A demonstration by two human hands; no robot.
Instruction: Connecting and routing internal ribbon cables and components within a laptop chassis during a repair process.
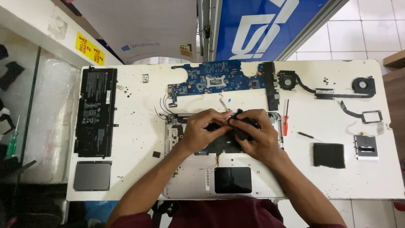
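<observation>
Both hands meeting over the middle of the opened silver laptop base (257, 185), which lies at the near edge of the white table (135, 139). Left hand (202, 133) curled, fingers bent inward and pinched at the tips on a small black part (242, 122), thumb pressed against it. Right hand (257, 135) likewise closed around the same black part from the other side, fingertips nearly touching those of the left hand. Exact shape of the part mostly hidden by the fingers; a thin pale strip (225, 110) just beyond the fingertips. Directly beneath the hands, the dark inner bay of the base; nearer the body, the black touchpad rectangle (233, 180). Just behind the hands, a blue motherboard (215, 80) lying flat. To the right of it, two black fans joined by a heat pipe (325, 88). Red-handled screwdriver (285, 120) just beside the base's right edge, a thin black tool (310, 136) further right, then a black foam square (329, 155) and a small silver module (366, 147). At the far left, a long black battery (95, 112) and below it a grey panel (93, 175). Loose thin wires (162, 109) near the base's upper-left corner.
</observation>
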